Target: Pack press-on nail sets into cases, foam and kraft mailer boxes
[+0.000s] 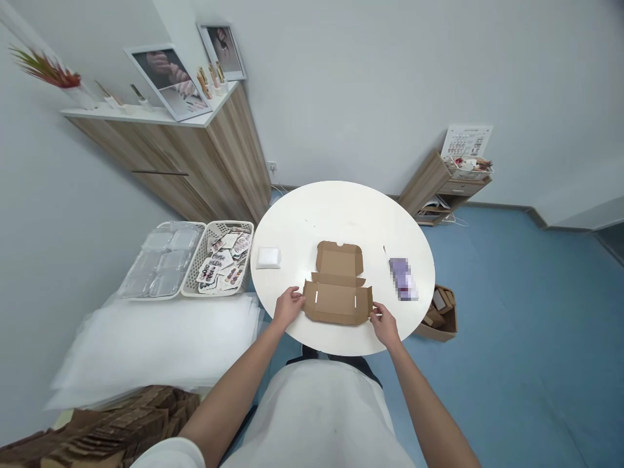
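An unfolded brown cardboard box (336,299) lies on the round white table (341,208), its slotted panel nearest me and its notched flap pointing away. My left hand (289,305) is closed on the left side flap at its edge. On the opposite side, my right hand (384,323) pinches the right flap between thumb and fingers. A small white packet (268,257) rests at the table's left. To the right lies a purple item (403,279), partly blurred, with a small thin dark object (385,249) near its top.
White baskets of clear plastic cases (163,260) and printed cards (224,263) stand left of the table. Below them are white sheets (156,338) and stacked brown cardboard (131,429). A carton (440,315) sits on the floor at right. Cabinets (195,162) line the wall.
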`<action>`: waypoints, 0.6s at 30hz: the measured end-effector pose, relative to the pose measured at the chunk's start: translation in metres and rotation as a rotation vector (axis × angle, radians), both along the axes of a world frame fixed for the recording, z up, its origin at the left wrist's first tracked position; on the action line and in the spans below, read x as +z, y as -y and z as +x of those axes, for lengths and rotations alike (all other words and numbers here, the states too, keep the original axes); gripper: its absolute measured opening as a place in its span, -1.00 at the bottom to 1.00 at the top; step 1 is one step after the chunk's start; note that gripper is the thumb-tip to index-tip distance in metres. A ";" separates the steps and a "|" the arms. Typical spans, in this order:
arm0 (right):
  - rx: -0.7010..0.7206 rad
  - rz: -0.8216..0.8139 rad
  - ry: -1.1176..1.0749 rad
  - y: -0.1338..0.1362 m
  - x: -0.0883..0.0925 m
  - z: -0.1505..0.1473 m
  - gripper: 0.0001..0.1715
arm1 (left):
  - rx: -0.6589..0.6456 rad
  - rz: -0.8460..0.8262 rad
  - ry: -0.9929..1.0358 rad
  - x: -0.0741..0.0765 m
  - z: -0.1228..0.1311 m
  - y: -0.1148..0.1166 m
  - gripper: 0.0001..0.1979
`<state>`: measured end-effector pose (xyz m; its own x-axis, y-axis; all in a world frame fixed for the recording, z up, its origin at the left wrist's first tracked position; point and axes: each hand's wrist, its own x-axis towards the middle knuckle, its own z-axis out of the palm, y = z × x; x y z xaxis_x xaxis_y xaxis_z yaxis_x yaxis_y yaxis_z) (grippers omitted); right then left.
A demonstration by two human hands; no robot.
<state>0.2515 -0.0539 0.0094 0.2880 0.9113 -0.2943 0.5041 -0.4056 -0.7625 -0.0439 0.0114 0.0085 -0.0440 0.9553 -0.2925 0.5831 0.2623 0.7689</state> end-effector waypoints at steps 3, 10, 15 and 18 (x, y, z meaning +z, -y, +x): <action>0.008 0.005 0.158 -0.006 0.001 0.007 -0.40 | -0.103 0.199 -0.188 0.007 0.005 0.010 -0.44; 0.064 -0.028 0.167 -0.058 0.014 0.019 -0.29 | -0.595 0.255 -0.483 0.020 0.030 0.031 -0.15; 0.088 -0.132 0.004 -0.102 0.009 0.013 -0.28 | -0.656 0.160 -0.635 0.017 0.038 0.028 -0.11; 0.102 -0.164 -0.071 -0.124 0.000 0.009 -0.31 | -0.639 0.125 -0.678 0.015 0.041 0.025 -0.11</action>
